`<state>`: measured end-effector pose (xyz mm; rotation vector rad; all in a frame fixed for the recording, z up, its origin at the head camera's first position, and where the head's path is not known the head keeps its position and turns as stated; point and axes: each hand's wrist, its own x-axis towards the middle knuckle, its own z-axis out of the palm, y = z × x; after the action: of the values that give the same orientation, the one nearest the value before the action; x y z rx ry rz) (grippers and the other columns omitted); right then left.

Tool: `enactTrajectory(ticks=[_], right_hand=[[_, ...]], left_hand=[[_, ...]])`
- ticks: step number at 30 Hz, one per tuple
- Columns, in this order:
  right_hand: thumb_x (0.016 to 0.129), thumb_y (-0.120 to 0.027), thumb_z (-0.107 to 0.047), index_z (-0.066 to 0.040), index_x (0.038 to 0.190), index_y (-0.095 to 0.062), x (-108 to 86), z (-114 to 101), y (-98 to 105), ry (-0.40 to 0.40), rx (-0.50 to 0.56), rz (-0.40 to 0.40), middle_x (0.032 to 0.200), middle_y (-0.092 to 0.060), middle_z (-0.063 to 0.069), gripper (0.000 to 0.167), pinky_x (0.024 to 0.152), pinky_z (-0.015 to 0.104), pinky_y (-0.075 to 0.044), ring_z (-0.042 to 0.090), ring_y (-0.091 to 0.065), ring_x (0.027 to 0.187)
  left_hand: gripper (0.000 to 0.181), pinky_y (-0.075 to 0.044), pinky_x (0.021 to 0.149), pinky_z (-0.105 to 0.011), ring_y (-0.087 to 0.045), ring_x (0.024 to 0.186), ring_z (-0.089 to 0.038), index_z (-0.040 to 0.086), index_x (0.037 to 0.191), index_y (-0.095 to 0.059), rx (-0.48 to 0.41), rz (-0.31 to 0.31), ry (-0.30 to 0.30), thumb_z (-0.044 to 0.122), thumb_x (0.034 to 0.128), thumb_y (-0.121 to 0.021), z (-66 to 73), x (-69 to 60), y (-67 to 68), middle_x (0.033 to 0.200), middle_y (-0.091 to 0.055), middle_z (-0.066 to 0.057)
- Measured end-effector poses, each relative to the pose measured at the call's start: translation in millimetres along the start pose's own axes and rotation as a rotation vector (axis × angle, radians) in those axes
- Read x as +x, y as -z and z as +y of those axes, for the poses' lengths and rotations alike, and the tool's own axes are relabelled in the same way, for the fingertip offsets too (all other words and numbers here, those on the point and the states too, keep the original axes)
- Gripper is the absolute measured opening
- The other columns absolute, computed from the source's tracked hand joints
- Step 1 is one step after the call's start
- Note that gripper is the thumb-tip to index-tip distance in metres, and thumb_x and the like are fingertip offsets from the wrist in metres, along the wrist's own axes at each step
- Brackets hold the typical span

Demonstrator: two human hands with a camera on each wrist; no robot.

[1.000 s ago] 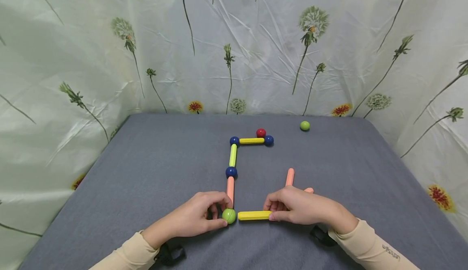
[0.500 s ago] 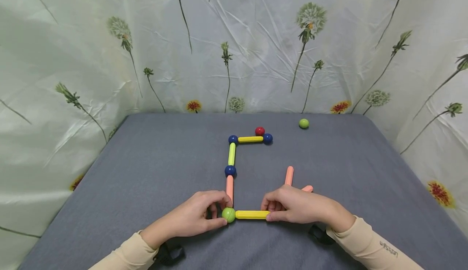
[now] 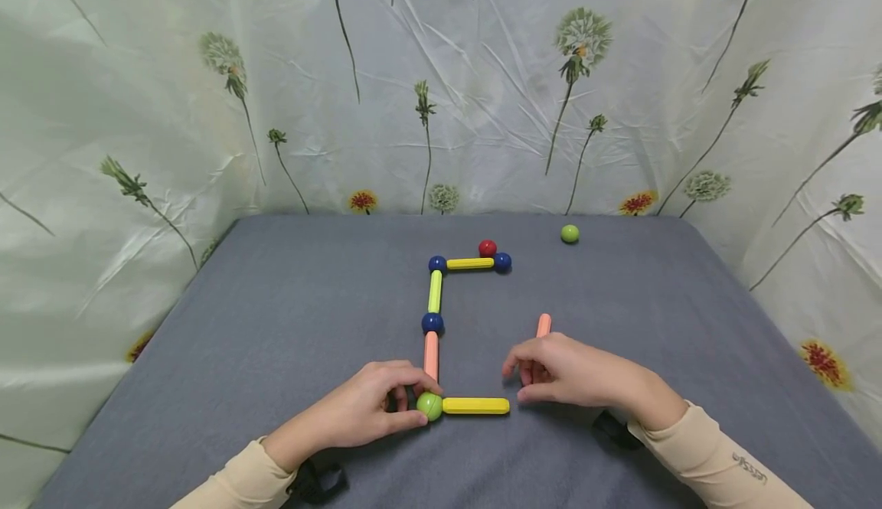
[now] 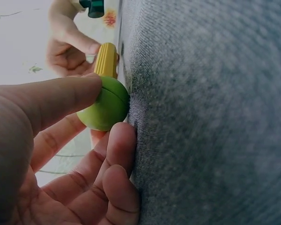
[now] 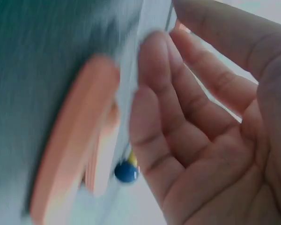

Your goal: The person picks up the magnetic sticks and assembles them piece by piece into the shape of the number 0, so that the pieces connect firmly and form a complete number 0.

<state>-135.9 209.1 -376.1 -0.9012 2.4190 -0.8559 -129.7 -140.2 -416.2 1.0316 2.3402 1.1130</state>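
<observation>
Thumb and fingers of my left hand (image 3: 375,403) pinch a green ball (image 3: 429,406) on the grey cloth. A yellow stick (image 3: 477,406) touches that ball and extends to the right. From the ball a pink stick (image 3: 431,356) runs away to a blue ball (image 3: 432,323), followed by a lime stick (image 3: 435,292). My right hand (image 3: 575,371) hovers just off the yellow stick's free end, its fingers loosely bent around nothing. Beside it, the right wrist view has two loose pink sticks, a nearer stick (image 5: 75,140) and a farther stick (image 5: 102,159).
Farther back, a second yellow stick (image 3: 470,263) joins a corner blue ball (image 3: 437,265) to another blue ball (image 3: 502,262). A red ball (image 3: 488,248) sits against them. One loose green ball (image 3: 570,233) lies near the back edge, before a flowered curtain (image 3: 510,111).
The yellow stick moved left until it met the green ball. My right hand then let go of it and drew back slightly right and away. My left hand stayed on the ball.
</observation>
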Motion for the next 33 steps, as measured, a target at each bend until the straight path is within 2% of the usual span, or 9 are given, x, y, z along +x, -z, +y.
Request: enactTrajectory(ticks=[3, 8, 12, 19, 21, 24, 28, 30, 33], right_hand=[[0.095, -0.083, -0.013, -0.016, 0.121, -0.074, -6.0, 6, 11, 0.004, -0.067, 0.073, 0.096, -0.064, -0.006, 0.027, 0.08, 0.024, -0.059, 0.003, -0.062, 0.089], [0.099, -0.075, -0.003, -0.016, 0.127, -0.076, -14.0, 21, 21, 0.046, -0.27, 0.215, 0.112, -0.067, -0.003, 0.031, 0.089, 0.037, -0.06, 0.012, -0.068, 0.101], [0.096, -0.072, 0.007, -0.019, 0.125, -0.077, -16.1, 31, 20, 0.069, -0.361, 0.255, 0.12, -0.067, -0.002, 0.039, 0.086, 0.036, -0.059, 0.015, -0.069, 0.102], [0.096, -0.078, -0.001, -0.022, 0.104, -0.067, -15.6, 40, 19, 0.05, -0.312, 0.241, 0.109, -0.067, -0.008, 0.025, 0.073, 0.026, -0.051, 0.0, -0.054, 0.082], [0.096, -0.079, -0.004, -0.023, 0.099, -0.068, -16.6, 41, 20, 0.041, -0.315, 0.231, 0.111, -0.067, -0.006, 0.022, 0.073, 0.026, -0.051, -0.001, -0.054, 0.082], [0.098, -0.078, -0.011, -0.026, 0.097, -0.073, -19.2, 43, 24, 0.036, -0.317, 0.214, 0.117, -0.067, -0.002, 0.016, 0.073, 0.026, -0.051, -0.002, -0.054, 0.081], [0.098, -0.082, -0.027, -0.026, 0.099, -0.078, -24.1, 45, 26, 0.031, -0.276, 0.209, 0.119, -0.068, 0.002, 0.004, 0.07, 0.024, -0.05, -0.003, -0.051, 0.073], [0.094, -0.085, -0.034, -0.024, 0.101, -0.079, -26.9, 45, 28, 0.026, -0.242, 0.203, 0.118, -0.067, 0.003, 0.014, 0.068, 0.023, -0.049, -0.002, -0.05, 0.07], [0.088, -0.09, -0.035, -0.021, 0.102, -0.079, -30.0, 47, 29, 0.011, -0.211, 0.191, 0.118, -0.066, 0.004, 0.022, 0.066, 0.022, -0.049, -0.002, -0.051, 0.069]], left_hand=[[0.028, -0.054, 0.07, -0.021, -0.059, 0.076, 0.002, 0.031, 0.125, -0.075, -0.009, -0.001, 0.008, 0.027, 0.0981, -0.082, -0.2, -1.1, 0.3, 0.102, -0.066, 0.01], [0.028, -0.054, 0.07, -0.021, -0.059, 0.076, 0.001, 0.03, 0.125, -0.075, -0.016, -0.003, 0.015, 0.028, 0.0979, -0.082, 0.2, -0.2, 0.5, 0.101, -0.066, 0.01], [0.028, -0.054, 0.069, -0.021, -0.059, 0.076, 0.001, 0.03, 0.125, -0.075, -0.016, -0.005, 0.011, 0.028, 0.098, -0.082, -0.2, -0.1, 0.0, 0.102, -0.066, 0.01], [0.028, -0.054, 0.07, -0.021, -0.059, 0.076, 0.002, 0.028, 0.126, -0.075, -0.012, 0.001, 0.001, 0.027, 0.098, -0.082, -0.8, 0.1, -1.0, 0.102, -0.067, 0.009], [0.028, -0.054, 0.07, -0.021, -0.059, 0.076, 0.002, 0.029, 0.126, -0.075, -0.013, 0.001, 0.003, 0.027, 0.098, -0.082, -0.7, -0.2, -0.7, 0.102, -0.067, 0.009], [0.029, -0.054, 0.07, -0.021, -0.059, 0.076, 0.001, 0.03, 0.125, -0.075, -0.017, 0.003, 0.01, 0.028, 0.0979, -0.082, -0.9, -0.7, -0.8, 0.102, -0.067, 0.009], [0.028, -0.054, 0.07, -0.021, -0.06, 0.077, 0.001, 0.03, 0.125, -0.075, -0.022, 0.006, 0.011, 0.028, 0.0977, -0.082, -1.1, -1.0, -1.2, 0.103, -0.067, 0.009], [0.028, -0.054, 0.071, -0.022, -0.06, 0.077, 0.001, 0.03, 0.125, -0.075, -0.022, 0.008, 0.008, 0.028, 0.0977, -0.082, -1.1, -0.9, -1.2, 0.103, -0.067, 0.009], [0.028, -0.054, 0.07, -0.022, -0.06, 0.077, 0.001, 0.03, 0.125, -0.075, -0.024, 0.009, 0.006, 0.028, 0.0978, -0.082, -1.2, -0.6, -0.7, 0.103, -0.067, 0.009]])
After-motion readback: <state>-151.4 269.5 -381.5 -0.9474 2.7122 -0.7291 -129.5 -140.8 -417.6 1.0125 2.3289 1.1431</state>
